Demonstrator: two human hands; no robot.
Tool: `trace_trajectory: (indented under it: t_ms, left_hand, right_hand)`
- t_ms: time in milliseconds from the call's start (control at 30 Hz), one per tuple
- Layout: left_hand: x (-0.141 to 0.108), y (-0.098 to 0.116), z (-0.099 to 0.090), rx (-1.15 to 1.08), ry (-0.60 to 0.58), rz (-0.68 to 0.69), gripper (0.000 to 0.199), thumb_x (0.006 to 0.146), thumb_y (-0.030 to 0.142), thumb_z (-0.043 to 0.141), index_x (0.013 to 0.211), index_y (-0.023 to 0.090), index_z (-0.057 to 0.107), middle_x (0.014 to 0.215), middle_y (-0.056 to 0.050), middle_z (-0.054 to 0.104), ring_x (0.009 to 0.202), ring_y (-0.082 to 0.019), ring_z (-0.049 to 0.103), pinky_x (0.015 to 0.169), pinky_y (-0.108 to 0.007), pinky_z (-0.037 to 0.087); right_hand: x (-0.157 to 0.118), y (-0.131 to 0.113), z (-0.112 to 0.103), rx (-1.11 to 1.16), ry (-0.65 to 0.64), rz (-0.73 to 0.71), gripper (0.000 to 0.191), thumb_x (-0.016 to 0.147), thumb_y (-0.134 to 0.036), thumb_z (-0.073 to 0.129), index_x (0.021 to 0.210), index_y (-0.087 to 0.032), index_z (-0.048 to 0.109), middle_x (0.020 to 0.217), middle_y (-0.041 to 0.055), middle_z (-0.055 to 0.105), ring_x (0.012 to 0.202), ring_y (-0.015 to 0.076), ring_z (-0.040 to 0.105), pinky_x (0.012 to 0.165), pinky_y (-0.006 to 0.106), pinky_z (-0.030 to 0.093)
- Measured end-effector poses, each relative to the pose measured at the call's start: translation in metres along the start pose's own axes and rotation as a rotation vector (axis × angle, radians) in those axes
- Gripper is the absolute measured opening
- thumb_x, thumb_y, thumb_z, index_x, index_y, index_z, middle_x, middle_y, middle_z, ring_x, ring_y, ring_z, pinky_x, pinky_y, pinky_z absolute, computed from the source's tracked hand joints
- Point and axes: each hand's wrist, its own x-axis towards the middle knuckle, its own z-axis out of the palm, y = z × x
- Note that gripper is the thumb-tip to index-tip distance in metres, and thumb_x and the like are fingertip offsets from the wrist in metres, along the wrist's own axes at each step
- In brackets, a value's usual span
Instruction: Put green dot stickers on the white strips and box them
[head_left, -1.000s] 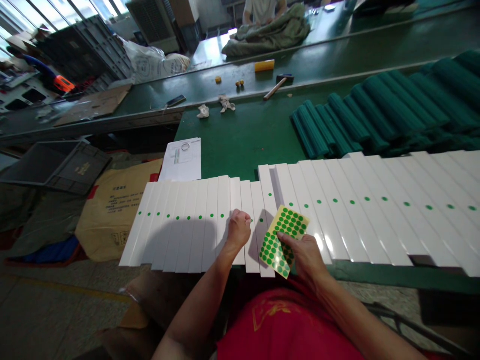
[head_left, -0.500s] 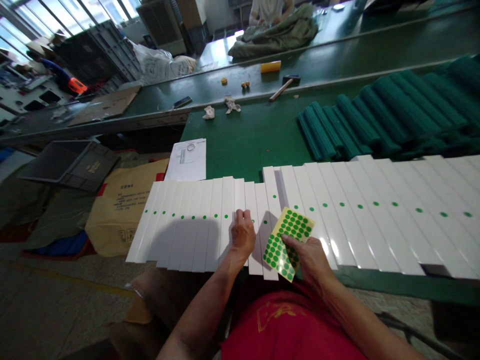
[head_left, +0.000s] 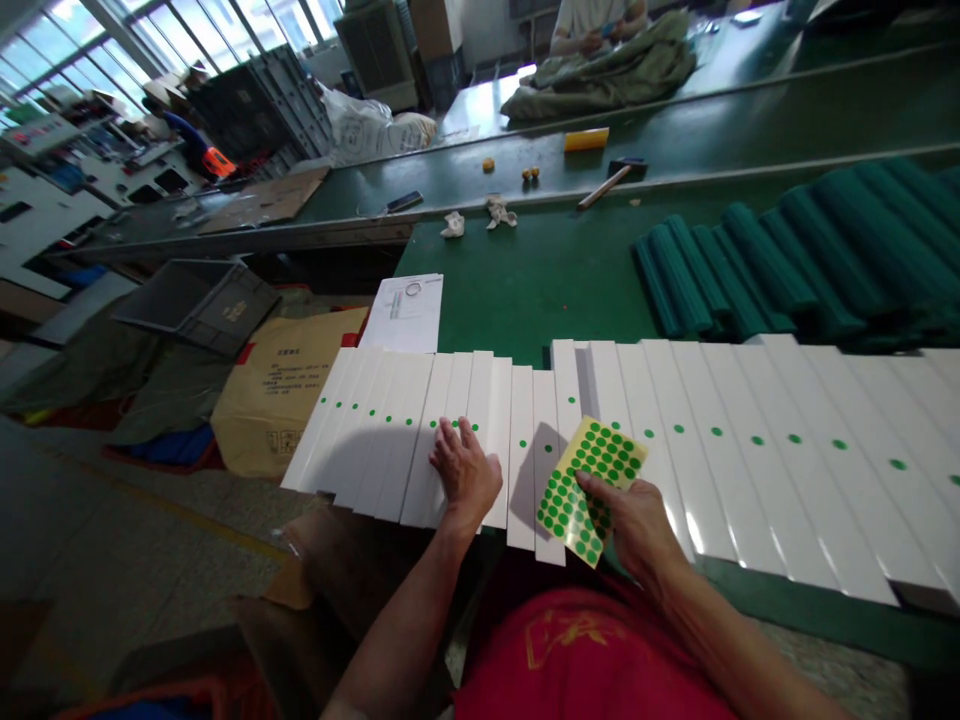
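"Shifting anything since the earlier frame?"

"Yes: spreading the left hand open across white panels on the green workbench, holding them steady; pinching a yellow sheet of green dot stickers in the right hand, just over the panels' near end."

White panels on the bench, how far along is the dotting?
Mostly done, it seems: nearly every white panel in the row shows a green dot. In hand: the right hand holds a sheet of green dot stickers, still well filled, while the left hand rests on the panels. Remaining: I can't see an undotted panel, though the left hand covers part of the row.
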Motion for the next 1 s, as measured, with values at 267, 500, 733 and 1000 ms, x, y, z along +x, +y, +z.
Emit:
trace_trajectory:
  t_ms: [267, 500, 733, 1000]
  left_hand:
    - [0.005, -0.001, -0.01, -0.091, -0.059, -0.064, 0.078, 0.069, 0.035, 0.065, 0.139, 0.016, 0.036, 0.132, -0.021, 0.037, 0.114, -0.038, 0.041, 0.088, -0.053, 0.04]
    - [0.01, 0.004, -0.009, -0.172, -0.048, -0.105, 0.081, 0.065, 0.021, 0.065, 0.14, 0.021, 0.036, 0.13, -0.02, 0.036, 0.111, -0.035, 0.045, 0.09, -0.048, 0.04]
    - [-0.011, 0.068, -0.018, -0.384, -0.056, -0.064, 0.082, 0.062, 0.021, 0.071, 0.137, 0.023, 0.039, 0.128, -0.017, 0.041, 0.115, -0.035, 0.043, 0.09, -0.049, 0.041]
    - [-0.01, 0.105, -0.01, -0.745, -0.129, 0.181, 0.061, 0.082, 0.034, 0.061, 0.136, 0.013, 0.043, 0.128, -0.018, 0.054, 0.119, -0.028, 0.05, 0.099, -0.042, 0.043]
  right_hand:
    - [0.002, -0.01, -0.005, 0.014, -0.009, 0.001, 0.031, 0.052, -0.024, 0.087, 0.073, -0.012, 0.068, 0.071, 0.008, 0.073, 0.058, 0.0229, 0.068, 0.055, 0.033, 0.057]
    - [0.0, -0.021, -0.017, 0.038, 0.011, -0.004, 0.033, 0.051, -0.023, 0.088, 0.074, -0.011, 0.068, 0.071, 0.0069, 0.073, 0.058, 0.0213, 0.067, 0.054, 0.032, 0.057]
    - [-0.008, -0.034, -0.032, 0.067, 0.042, -0.03, 0.035, 0.053, -0.025, 0.088, 0.078, -0.012, 0.068, 0.073, 0.0072, 0.073, 0.061, 0.024, 0.068, 0.053, 0.033, 0.056]
    - [-0.014, -0.046, -0.043, 0.107, 0.064, -0.152, 0.03, 0.054, -0.021, 0.087, 0.078, -0.014, 0.07, 0.08, 0.0058, 0.074, 0.067, 0.0205, 0.069, 0.062, 0.029, 0.058]
